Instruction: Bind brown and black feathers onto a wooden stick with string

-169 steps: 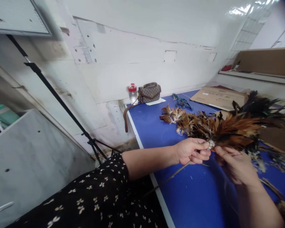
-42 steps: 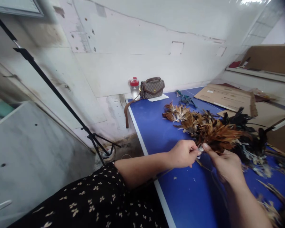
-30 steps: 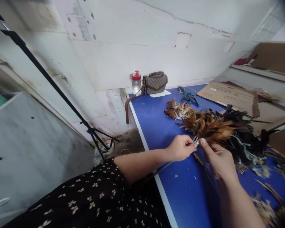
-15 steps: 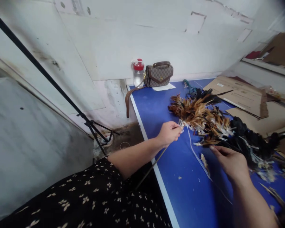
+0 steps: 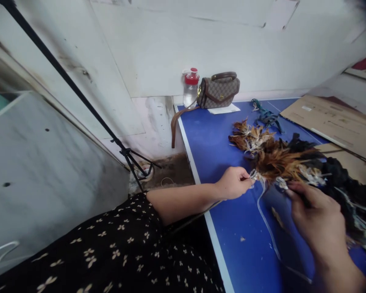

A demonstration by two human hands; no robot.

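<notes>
Brown and orange feathers (image 5: 273, 160), with pale tied ends, lie in a strip across the blue table (image 5: 195, 134). At the strip's near end, my left hand (image 5: 234, 183) pinches a whitish end with a loop of clear band. From there a thin white ribbon (image 5: 265, 215) trails down over the tabletop. My right hand (image 5: 319, 209) is closed on the pale base of a bunch of brown feathers, a little to the right of the left hand. Black feathers (image 5: 338, 173) are heaped beyond the right hand.
Against the wall stand a bottle with a red lid (image 5: 190, 87) and a patterned handbag (image 5: 220, 90) on white paper. Flat cardboard (image 5: 329, 122) lies at the far right. Teal cords (image 5: 266, 116) rest behind the feathers. A black tripod (image 5: 126, 150) stands left of the table.
My right hand has risen from the table beside the feathers and now grips a bunch's pale base near the left hand. The brown feathers have shifted. The view has turned slightly left.
</notes>
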